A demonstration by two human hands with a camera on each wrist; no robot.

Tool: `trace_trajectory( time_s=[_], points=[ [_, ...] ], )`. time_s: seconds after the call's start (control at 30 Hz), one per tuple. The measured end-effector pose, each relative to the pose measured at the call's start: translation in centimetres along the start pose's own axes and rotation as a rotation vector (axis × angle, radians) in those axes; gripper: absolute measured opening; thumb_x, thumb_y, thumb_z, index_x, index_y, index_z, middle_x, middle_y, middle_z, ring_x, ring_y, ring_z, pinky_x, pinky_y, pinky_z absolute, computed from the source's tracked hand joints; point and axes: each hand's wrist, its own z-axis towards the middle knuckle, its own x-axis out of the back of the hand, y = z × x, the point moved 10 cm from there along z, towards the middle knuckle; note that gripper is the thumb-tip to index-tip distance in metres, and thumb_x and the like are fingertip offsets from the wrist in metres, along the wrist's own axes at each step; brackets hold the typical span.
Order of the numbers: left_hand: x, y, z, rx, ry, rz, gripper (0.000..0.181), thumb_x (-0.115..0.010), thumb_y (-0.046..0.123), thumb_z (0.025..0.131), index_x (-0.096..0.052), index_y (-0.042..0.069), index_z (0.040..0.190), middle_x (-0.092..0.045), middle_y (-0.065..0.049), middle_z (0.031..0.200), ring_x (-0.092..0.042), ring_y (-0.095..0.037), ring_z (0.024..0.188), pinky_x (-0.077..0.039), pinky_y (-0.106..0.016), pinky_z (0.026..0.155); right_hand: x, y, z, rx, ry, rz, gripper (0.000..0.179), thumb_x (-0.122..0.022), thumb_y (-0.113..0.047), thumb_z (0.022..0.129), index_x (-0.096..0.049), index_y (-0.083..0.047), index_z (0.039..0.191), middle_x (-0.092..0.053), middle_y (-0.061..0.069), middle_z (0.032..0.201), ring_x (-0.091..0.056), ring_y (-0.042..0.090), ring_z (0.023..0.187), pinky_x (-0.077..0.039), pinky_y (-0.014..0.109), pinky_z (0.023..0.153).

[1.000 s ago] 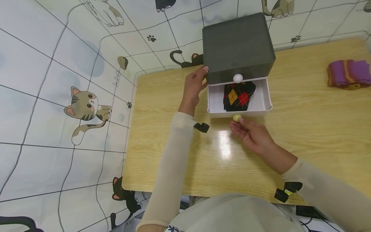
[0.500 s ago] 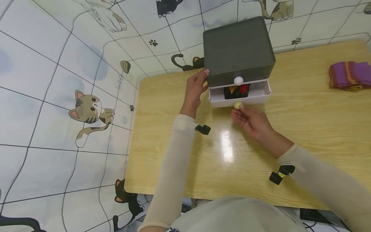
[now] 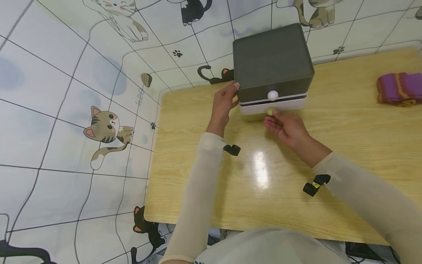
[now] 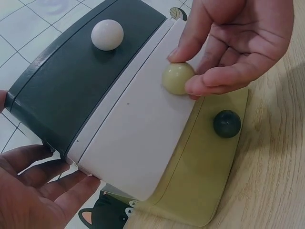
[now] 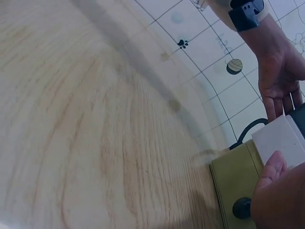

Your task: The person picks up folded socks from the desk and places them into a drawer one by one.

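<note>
A small chest of drawers [image 3: 273, 57] with a dark grey top stands at the back of the table. Its white middle drawer [image 4: 136, 129] is nearly flush, leaving a thin dark gap above it in the head view. My right hand [image 3: 288, 128] pinches that drawer's pale green knob [image 4: 177, 78] between thumb and fingers. At the chest's left side, my left hand [image 3: 222, 106] rests with fingers extended along the wall and the thumb at the upper front corner. Below is an olive drawer [image 4: 190, 171] with a dark knob [image 4: 227, 124]; a white knob [image 4: 107, 35] sits on the grey drawer.
A folded purple and mustard cloth [image 3: 399, 89] lies at the right of the wooden table [image 3: 184, 172]. Behind and to the left rises a tiled wall covering [image 3: 108, 172] printed with cats, close to the chest's back.
My right hand has pushed the white drawer inward by its knob. The argyle-patterned cloth inside has gone out of sight. My left hand has stayed at the chest's side.
</note>
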Motion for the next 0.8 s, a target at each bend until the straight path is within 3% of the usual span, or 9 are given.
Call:
trace_trajectory(
  time_s=[0.23,0.63,0.73,0.8],
  points=[
    [-1.0,-0.5,0.1,-0.005,-0.055,0.019,0.041,-0.067,0.03,0.104,-0.071,0.0,0.132,-0.065,0.001,0.142,-0.065,-0.016,0.126,-0.058,-0.035,0.099,0.8,-1.0,0.2,0.022,0.008,-0.024,0.018,-0.054,0.0,0.107,-0.07,0.005,0.1,-0.074,0.021,0.092,-0.076,0.029,0.088,-0.063,0.038,0.085],
    [0.2,0.1,0.5,-0.007,-0.003,0.015,0.041,-0.068,0.031,0.104,-0.071,0.002,0.133,-0.065,0.0,0.142,-0.064,-0.018,0.129,-0.058,-0.036,0.099,0.2,-1.5,1.4,0.065,-0.07,-0.214,0.014,-0.06,-0.005,0.106,-0.072,0.002,0.103,-0.075,0.017,0.094,-0.077,0.025,0.089,-0.063,0.034,0.086],
    [0.4,-0.1,0.5,0.003,0.004,0.003,0.04,-0.068,0.03,0.104,-0.072,0.003,0.133,-0.065,0.0,0.142,-0.064,-0.018,0.129,-0.057,-0.037,0.101,1.0,-1.4,1.7,0.051,-0.08,-0.215,0.019,-0.059,-0.009,0.107,-0.072,0.004,0.102,-0.074,0.017,0.095,-0.076,0.025,0.091,-0.063,0.035,0.087],
    [0.3,-0.1,0.4,0.001,0.0,0.0,0.04,-0.068,0.03,0.104,-0.072,0.003,0.133,-0.065,0.0,0.142,-0.063,-0.018,0.129,-0.056,-0.038,0.102,1.8,-1.2,1.7,0.039,-0.058,-0.161,0.026,-0.056,-0.014,0.109,-0.071,0.006,0.101,-0.074,0.019,0.095,-0.076,0.028,0.091,-0.063,0.037,0.086]
  ],
)
